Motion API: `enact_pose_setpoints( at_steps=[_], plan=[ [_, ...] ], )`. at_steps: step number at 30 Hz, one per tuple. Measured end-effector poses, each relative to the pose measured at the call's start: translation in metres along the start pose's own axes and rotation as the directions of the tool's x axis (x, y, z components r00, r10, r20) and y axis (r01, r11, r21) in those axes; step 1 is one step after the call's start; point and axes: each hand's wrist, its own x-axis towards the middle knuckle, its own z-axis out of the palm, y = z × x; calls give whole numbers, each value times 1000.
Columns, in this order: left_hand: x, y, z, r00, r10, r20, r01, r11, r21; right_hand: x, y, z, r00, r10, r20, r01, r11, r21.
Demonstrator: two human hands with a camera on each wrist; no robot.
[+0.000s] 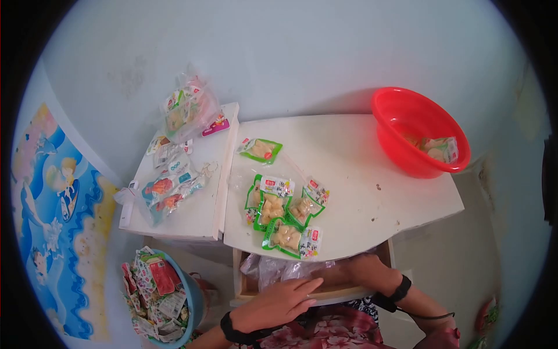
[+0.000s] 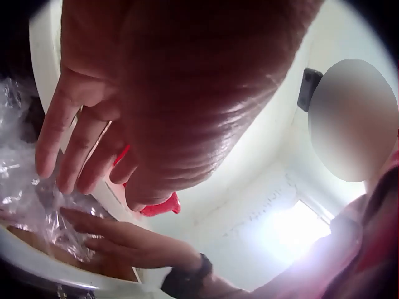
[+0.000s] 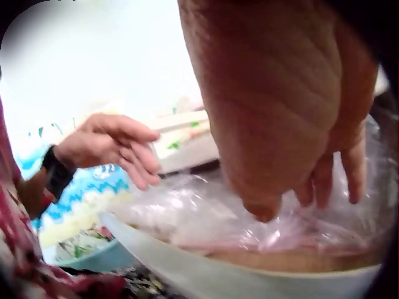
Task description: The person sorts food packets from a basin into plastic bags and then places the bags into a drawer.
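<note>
Beneath the white tabletop, a drawer [image 1: 386,255] is pulled out with crumpled clear plastic bags [image 1: 285,269] inside. My right hand [image 1: 369,272] reaches into it, its fingers partly hidden by the tabletop. In the right wrist view the fingers of that hand [image 3: 280,124] point down against the clear plastic. My left hand [image 1: 276,302] hovers at the drawer's front with fingers extended and nothing in them. Seen from the left wrist, its fingers [image 2: 78,146] spread loosely above the plastic. Several green-edged food packets [image 1: 285,235] lie on the tabletop above the drawer.
A red basin [image 1: 389,139] with packets inside stands at the tabletop's back right. On the left side table [image 1: 203,227] lie clear bags [image 1: 174,189] and a filled plastic bag [image 1: 192,107]. A blue bucket [image 1: 195,299] full of wrappers stands on the floor at left.
</note>
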Motion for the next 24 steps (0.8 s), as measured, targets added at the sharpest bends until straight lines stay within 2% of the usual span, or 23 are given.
enact_pose_setpoints(
  at_steps=[2,3,6,7,9,10,12,14,15,18,21,24],
  plan=[
    [-11,-4,-8,994,-19,-109,20,1000,8,-10,-9,-3,970,-119,-210,109,992,-60],
    [-17,-8,-8,986,-29,-162,30,1000,5,-16,-17,-21,988,-131,-86,127,990,-54],
    [-30,-20,-10,960,-53,-274,52,999,-9,-29,-51,-110,990,-127,-59,130,991,46],
    [-30,-23,-10,954,-59,-293,60,998,-6,-16,-43,-126,971,-201,-130,190,977,-92],
    [-31,-28,-9,942,-73,-327,76,997,-2,20,-40,-171,961,-154,-228,150,988,-34],
    [-30,-28,-10,934,-43,-355,53,998,19,47,-34,-188,949,-151,-278,120,985,-126],
    [-23,-26,-13,912,21,-410,8,998,68,113,-20,-217,944,-145,-296,116,987,-113],
    [-18,-26,-13,894,35,-447,-5,998,68,182,8,-225,955,-139,-261,111,987,-120],
    [-19,-27,-12,886,37,-462,-7,998,66,215,15,-229,988,-54,-142,40,994,-102],
    [-24,-33,-9,919,-6,-394,30,998,54,254,-1,-233,986,167,27,-162,978,-130],
    [-32,-36,-7,925,-26,-380,22,1000,-17,281,11,-203,989,132,-72,-142,977,-160],
    [-36,-39,-6,904,-19,-427,33,999,25,288,14,-193,986,168,-2,-168,986,-15]
  ],
)
